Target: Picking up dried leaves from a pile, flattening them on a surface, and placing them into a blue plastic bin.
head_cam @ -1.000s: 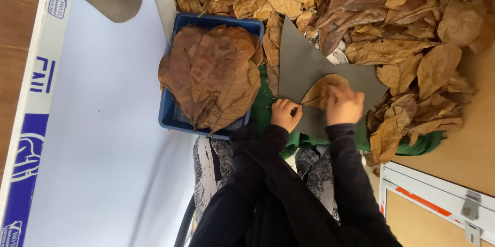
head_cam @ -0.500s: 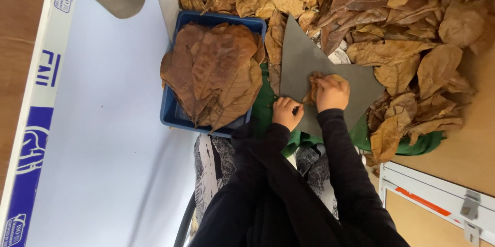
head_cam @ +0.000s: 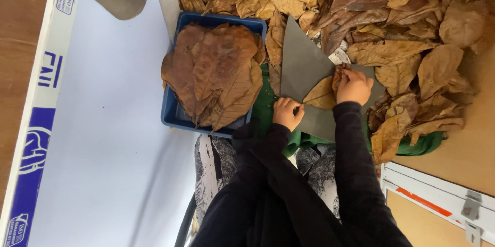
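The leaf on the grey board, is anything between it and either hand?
Nothing visible. The right hand presses directly on the leaf at its far end, and the left hand rests at its near tip on the grey board. The loose leaves lie off to the side.

A dry brown leaf [head_cam: 322,94] is pressed flat on a grey board [head_cam: 304,66] by the left hand [head_cam: 287,113] and right hand [head_cam: 353,86]. A blue tray [head_cam: 172,115] heaped with leaves is seen just beside the board.
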